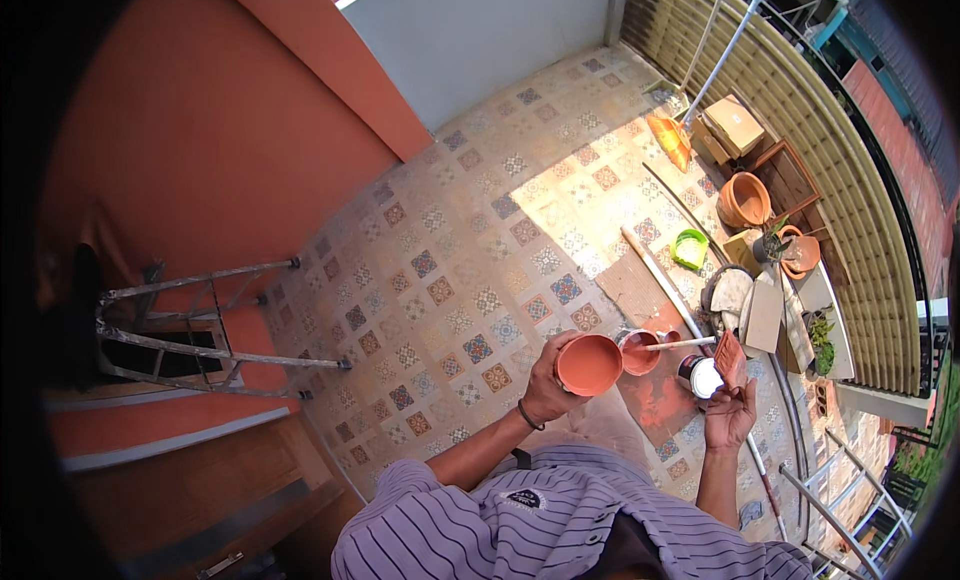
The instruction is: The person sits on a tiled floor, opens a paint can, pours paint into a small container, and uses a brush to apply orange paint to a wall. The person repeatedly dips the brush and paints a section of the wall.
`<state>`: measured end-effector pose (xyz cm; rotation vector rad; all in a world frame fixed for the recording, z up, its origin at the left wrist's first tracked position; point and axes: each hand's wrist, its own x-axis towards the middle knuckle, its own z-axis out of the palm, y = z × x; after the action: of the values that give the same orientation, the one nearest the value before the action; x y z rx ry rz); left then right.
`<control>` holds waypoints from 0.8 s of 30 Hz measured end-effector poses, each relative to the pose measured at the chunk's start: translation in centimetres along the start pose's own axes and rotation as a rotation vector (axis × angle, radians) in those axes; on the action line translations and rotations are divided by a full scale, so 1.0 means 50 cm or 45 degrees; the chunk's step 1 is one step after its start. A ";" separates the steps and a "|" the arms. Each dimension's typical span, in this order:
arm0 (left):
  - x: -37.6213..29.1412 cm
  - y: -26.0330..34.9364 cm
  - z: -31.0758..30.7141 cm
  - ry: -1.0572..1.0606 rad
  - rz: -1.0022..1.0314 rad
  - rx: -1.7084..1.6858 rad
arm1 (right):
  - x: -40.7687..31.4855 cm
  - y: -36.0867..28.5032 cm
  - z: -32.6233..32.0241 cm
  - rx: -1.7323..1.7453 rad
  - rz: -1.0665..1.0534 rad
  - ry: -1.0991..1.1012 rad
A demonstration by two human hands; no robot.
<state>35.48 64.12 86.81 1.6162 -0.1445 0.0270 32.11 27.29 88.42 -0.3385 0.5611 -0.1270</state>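
Note:
My left hand (550, 385) grips a round container of terracotta-coloured paint (589, 364) around its side, the open top facing up. Raised to the right, my right hand (729, 416) holds a paint-covered object (730, 358), seemingly a paintbrush, coated in the same colour. Below on the floor stands an open paint bucket (640, 351) with a stick (679, 344) lying over its rim. A white-topped can (703, 377) is on the floor behind my right hand, close to a paint-stained cardboard sheet (660, 407).
A metal ladder (225, 355) leans at the left by the terracotta-painted wall (217, 129). Long pipes (660, 276) lie across the tiled floor (457, 280). Clay pots (744, 199), boxes (733, 125), a broom (673, 141) and a green container (689, 249) stand at right. Another ladder (847, 497) is lower right.

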 end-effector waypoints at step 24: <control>1.008 0.053 -0.616 1.017 -0.048 0.063 | 1.174 0.608 1.195 -0.371 0.300 -0.385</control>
<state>87.35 90.83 96.37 1.5457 0.5050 0.6402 114.59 60.20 95.89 -0.5605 0.3150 0.2334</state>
